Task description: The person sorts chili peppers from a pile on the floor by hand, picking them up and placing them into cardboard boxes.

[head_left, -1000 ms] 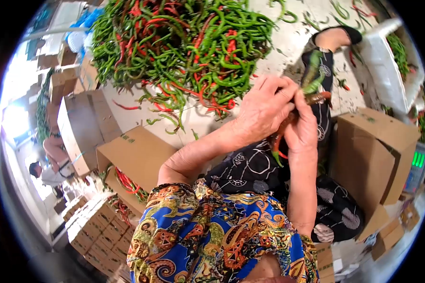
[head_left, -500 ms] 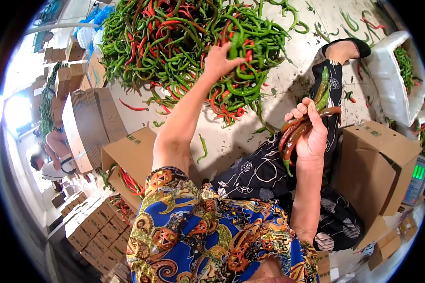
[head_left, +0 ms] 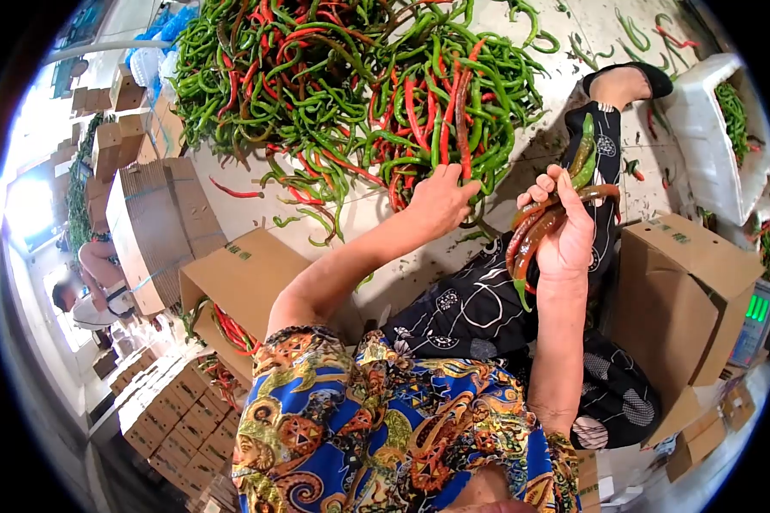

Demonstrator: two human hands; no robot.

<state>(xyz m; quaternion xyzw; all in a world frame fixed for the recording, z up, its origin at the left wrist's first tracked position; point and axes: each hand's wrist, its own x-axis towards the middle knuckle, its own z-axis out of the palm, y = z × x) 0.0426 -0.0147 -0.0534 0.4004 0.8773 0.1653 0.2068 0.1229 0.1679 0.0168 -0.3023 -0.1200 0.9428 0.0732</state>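
My left hand [head_left: 441, 203] is at the near edge of a big pile of green and red chili peppers [head_left: 274, 94]. Its fingers are curled round the lower ends of a few long chili peppers [head_left: 463, 124], red and dark red, that point away from me; the fingertips are partly hidden. Above my lap, my right hand [head_left: 565, 235] is closed round a small bunch of chili peppers [head_left: 535, 235], mostly brownish red. One green pepper [head_left: 584, 162] sticks up out of that grip.
An open cardboard box [head_left: 667, 299] stands at my right, near a scale [head_left: 753, 321] with a green display. Beyond it is a white foam box [head_left: 701, 128] with peppers. At left are another carton [head_left: 248, 265], stacked boxes [head_left: 180, 427] and a person [head_left: 98, 299] in the background.
My left hand has come back toward me from the middle of the pile, its spread fingers now curled on peppers. Some peppers shifted nearer. My right hand keeps its bunch in about the same place.
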